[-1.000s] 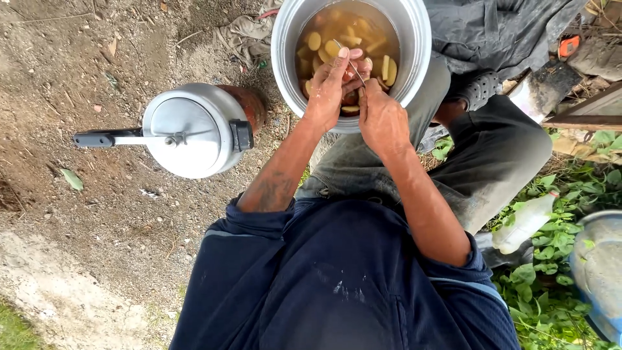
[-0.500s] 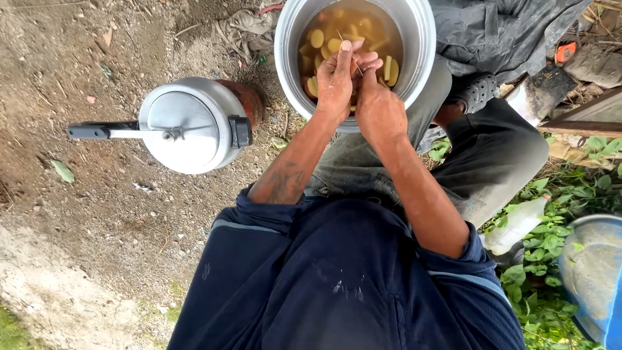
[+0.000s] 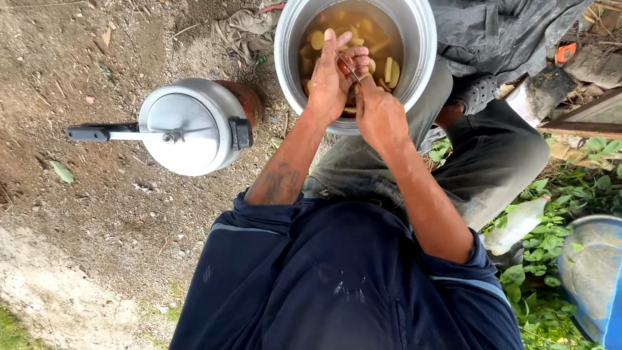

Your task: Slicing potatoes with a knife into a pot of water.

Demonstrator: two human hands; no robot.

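hands [image 3: 353, 87] over pot [image 3: 421, 39] | cut pieces [image 3: 389, 68] in pot | cooker [image 3: 188, 126] left of pot

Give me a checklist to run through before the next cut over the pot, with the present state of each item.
1. Left hand holds the piece being cut: ok, fingers wrapped round it.
2. Right hand grip on the knife: ok, though the blade is mostly hidden.
3. Both hands over the metal pot: ok, cut pieces would drop in.
4. Pot has room: ok, yellow slices float in water below the rim.
5. Blade clear of left fingers: cannot tell.
6. Pressure cooker out of the way: ok, lid on, apart from the pot.
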